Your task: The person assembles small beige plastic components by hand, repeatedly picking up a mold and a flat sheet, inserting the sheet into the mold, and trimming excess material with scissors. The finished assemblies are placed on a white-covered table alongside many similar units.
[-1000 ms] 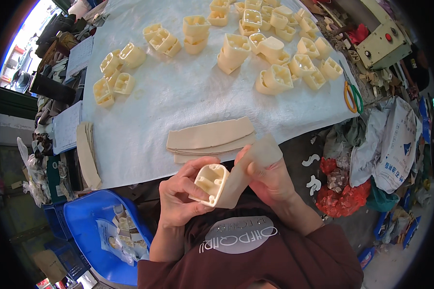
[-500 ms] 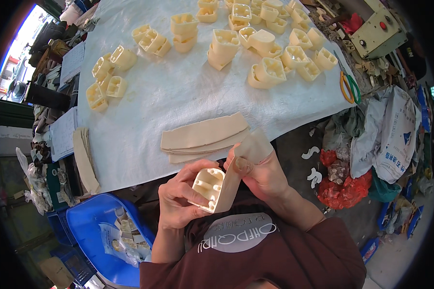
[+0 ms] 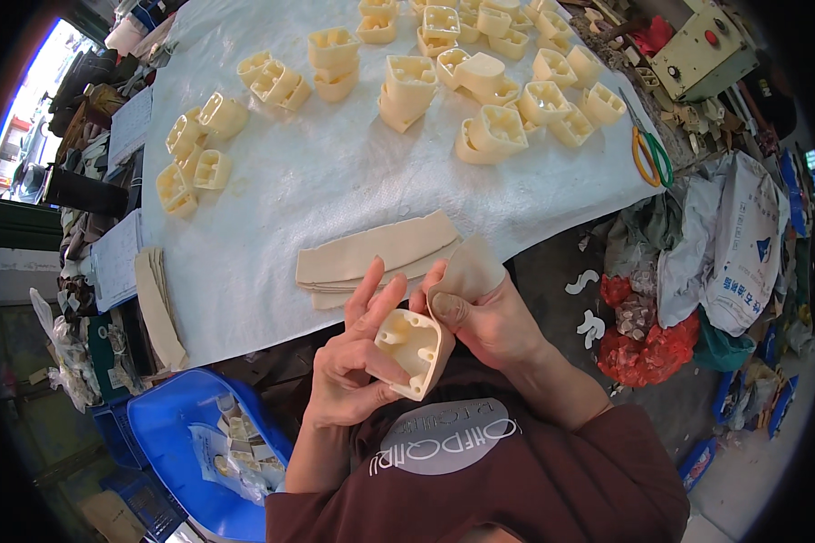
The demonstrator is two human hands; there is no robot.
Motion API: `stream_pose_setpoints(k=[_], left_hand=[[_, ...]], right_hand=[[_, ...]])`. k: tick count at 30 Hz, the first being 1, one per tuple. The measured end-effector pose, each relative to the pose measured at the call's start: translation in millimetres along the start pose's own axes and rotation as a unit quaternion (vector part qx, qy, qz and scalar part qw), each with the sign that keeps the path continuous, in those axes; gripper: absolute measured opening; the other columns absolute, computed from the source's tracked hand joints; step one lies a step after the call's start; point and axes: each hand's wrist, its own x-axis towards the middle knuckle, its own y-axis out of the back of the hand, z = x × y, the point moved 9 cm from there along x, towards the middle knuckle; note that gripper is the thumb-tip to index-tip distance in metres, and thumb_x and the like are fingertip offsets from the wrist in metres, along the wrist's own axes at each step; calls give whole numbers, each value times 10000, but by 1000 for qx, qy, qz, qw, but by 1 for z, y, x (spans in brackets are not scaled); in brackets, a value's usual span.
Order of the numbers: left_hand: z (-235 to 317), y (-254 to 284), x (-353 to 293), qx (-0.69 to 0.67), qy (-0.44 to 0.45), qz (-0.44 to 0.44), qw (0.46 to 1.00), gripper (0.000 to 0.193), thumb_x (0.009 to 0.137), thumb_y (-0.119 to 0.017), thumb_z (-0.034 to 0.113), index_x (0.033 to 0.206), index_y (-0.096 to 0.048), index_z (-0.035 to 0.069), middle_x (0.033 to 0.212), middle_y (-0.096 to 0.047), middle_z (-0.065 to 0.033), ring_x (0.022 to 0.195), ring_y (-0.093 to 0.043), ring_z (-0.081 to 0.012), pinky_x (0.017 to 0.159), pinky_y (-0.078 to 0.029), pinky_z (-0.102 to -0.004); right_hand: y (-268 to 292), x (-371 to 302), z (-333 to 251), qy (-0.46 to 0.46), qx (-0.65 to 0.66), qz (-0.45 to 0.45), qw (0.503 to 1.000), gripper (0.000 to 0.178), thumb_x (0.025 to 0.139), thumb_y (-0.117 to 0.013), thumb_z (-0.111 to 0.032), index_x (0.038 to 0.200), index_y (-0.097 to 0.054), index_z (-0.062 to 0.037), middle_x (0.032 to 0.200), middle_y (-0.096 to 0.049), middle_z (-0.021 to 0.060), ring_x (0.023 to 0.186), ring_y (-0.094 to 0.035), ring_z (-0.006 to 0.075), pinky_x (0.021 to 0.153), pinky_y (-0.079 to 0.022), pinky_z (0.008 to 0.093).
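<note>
My left hand [image 3: 353, 366] grips a hollow cream plastic block [image 3: 409, 348] by its lower rim, thumb and finger pinching the wall, other fingers raised. The open side faces up and shows small posts inside. Against the block's right side, my right hand [image 3: 493, 321] pinches a beige strip of sheet material [image 3: 473, 270], whose free end folds up over the fingers. Part of the strip seems to lie along the block's outer wall. Just beyond my hands lies a stack of similar beige strips [image 3: 376, 249] on the white-covered table [image 3: 272, 199].
Many cream blocks [image 3: 498, 134] stand in clusters at the table's far side. More strips [image 3: 158, 308] lie at its left edge. Scissors [image 3: 650, 154] rest at the right edge. A blue bin [image 3: 177, 434] holds scraps at lower left; bags [image 3: 733, 244] stand at right.
The block has turned and moved slightly right in my left hand, whose upper fingers have lifted off. My right hand has come in closer along the strip, which now folds at the block's edge.
</note>
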Motion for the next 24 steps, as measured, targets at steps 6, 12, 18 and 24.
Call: stream_pose_setpoints(k=[6, 12, 18, 24], left_hand=[[6, 0, 3, 233, 52, 120, 964, 440, 537, -846, 159, 819, -514, 98, 1292, -380, -178, 1175, -367, -298, 979, -290, -413], [5, 9, -2, 149, 68, 172, 971, 337, 575, -791, 18, 759, -515, 79, 1124, -434, -129, 1027, -448, -209, 840, -399, -308], [1, 15, -5, 47, 72, 142, 986, 316, 576, -835, 98, 674, -537, 65, 1107, -477, -134, 1005, -485, -203, 826, -409, -312], [2, 10, -3, 31, 47, 107, 993, 313, 569, -849, 129, 660, -556, 67, 1104, -491, -137, 987, -506, -206, 823, -413, -320]], right_hand=[[6, -4, -15, 92, -77, 58, 991, 223, 786, -698, -131, 919, -568, -7, 836, -596, 62, 806, -570, 137, 721, -458, 269], [1, -4, -21, 103, -92, 51, 989, 259, 809, -681, -223, 910, -567, -13, 813, -571, 43, 805, -554, 130, 722, -440, 261], [-6, -1, -11, 87, -79, -6, 993, 280, 822, -663, -278, 903, -563, -29, 830, -551, 25, 819, -519, 102, 724, -409, 244], [-6, -2, -6, 62, -66, -27, 996, 311, 804, -681, -297, 912, -566, -29, 829, -563, 19, 781, -521, 90, 674, -411, 231]])
